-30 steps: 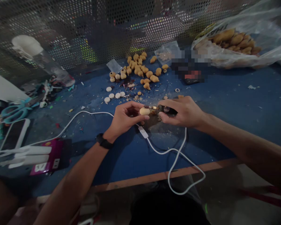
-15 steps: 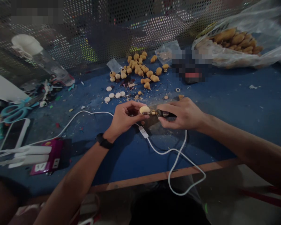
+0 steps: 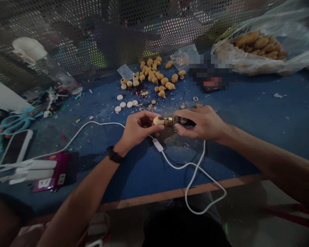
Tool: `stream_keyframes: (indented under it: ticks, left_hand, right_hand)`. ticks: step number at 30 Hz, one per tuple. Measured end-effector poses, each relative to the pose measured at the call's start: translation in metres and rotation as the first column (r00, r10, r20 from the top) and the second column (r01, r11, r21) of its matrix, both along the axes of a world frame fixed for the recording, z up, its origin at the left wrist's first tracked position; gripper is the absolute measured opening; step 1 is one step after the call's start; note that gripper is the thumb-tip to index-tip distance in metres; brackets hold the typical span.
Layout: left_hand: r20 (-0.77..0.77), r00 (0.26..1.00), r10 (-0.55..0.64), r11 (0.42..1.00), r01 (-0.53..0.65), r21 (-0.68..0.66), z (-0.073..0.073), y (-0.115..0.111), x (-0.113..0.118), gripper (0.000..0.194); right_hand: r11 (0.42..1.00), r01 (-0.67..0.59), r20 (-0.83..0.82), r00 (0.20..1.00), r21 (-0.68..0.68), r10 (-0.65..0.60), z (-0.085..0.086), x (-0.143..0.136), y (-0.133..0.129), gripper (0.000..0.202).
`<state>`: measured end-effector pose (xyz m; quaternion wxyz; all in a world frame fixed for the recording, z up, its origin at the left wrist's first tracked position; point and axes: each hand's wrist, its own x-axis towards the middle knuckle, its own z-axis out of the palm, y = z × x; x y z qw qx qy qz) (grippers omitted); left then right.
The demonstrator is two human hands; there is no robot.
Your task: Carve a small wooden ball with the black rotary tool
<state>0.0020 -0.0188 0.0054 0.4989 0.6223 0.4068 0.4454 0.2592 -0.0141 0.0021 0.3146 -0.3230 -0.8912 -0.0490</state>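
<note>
Between the thumb and fingers of my left hand [image 3: 140, 127] is a small pale gourd [image 3: 158, 120]. My right hand [image 3: 203, 123] is wrapped round a dark rotary tool [image 3: 183, 120], whose brass-coloured collet points left. The tool's dark tip meets the upper right side of the pale gourd. A white cable [image 3: 202, 154] hangs from below my right hand, and an inline switch [image 3: 158, 144] lies just below the hands. Behind them is a loose group of small tan gourds [image 3: 153, 73], with several white discs [image 3: 123, 104] in front.
Scissors [image 3: 16, 121], a phone [image 3: 16, 147] and a magenta power block [image 3: 59, 171] with white plugs lie at left. A clear bag of gourds [image 3: 260, 44] sits back right. A perforated metal screen [image 3: 105, 34] stands behind; the table's front edge [image 3: 154, 198] is near me.
My right hand and the tool have shifted slightly up, so the tip has gone from the gourd's lower front to its upper right side. My left hand has barely moved.
</note>
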Motion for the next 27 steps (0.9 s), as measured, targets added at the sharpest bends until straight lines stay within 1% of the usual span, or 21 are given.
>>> stream_keyframes:
  ticks: [3, 7, 12, 15, 18, 21, 24, 27]
  left_hand:
    - [0.001, 1.0, 0.01, 1.0, -0.01, -0.001, 0.0007, 0.0, 0.0002, 0.047]
    - [-0.006, 1.0, 0.015, 1.0, -0.015, -0.003, 0.0018, -0.0002, 0.0007, 0.047]
    - [-0.034, 0.998, 0.043, 0.999, -0.043, -0.002, 0.0031, -0.0008, -0.0002, 0.048]
    - [-0.051, 0.997, 0.051, 0.999, -0.052, -0.012, 0.0035, -0.0009, -0.0006, 0.048]
    - [-0.053, 0.997, 0.051, 0.999, -0.051, -0.01, 0.0038, -0.0005, -0.0006, 0.046]
    - [-0.05, 0.997, 0.054, 0.998, -0.054, -0.01, 0.0036, 0.0001, -0.0008, 0.045]
    - [-0.055, 0.997, 0.045, 0.999, -0.046, -0.02, 0.0034, 0.0, -0.001, 0.047]
    - [-0.065, 0.997, 0.036, 0.999, -0.037, -0.021, 0.004, -0.0007, -0.0005, 0.048]
  right_hand:
    - [1.0, 0.004, -0.003, 1.0, 0.015, -0.004, -0.0007, -0.0001, -0.0009, 0.027]
    - [1.0, 0.017, 0.001, 1.0, -0.009, -0.017, -0.0005, -0.0004, -0.0013, 0.028]
    - [1.0, 0.009, 0.033, 0.999, 0.027, -0.009, -0.0015, -0.0019, -0.0014, 0.029]
    - [0.999, 0.044, 0.007, 0.999, 0.025, -0.044, -0.0024, -0.0024, -0.0007, 0.028]
    - [0.999, 0.028, -0.007, 1.0, 0.028, -0.028, -0.0028, -0.0022, -0.0007, 0.028]
    - [1.0, 0.004, 0.011, 1.0, -0.016, -0.004, -0.0022, -0.0016, -0.0011, 0.028]
    - [0.998, 0.028, 0.026, 0.999, -0.057, -0.027, -0.0005, -0.0008, -0.0006, 0.029]
    - [0.997, 0.048, 0.037, 0.998, -0.06, -0.045, 0.0011, -0.0002, 0.0004, 0.031]
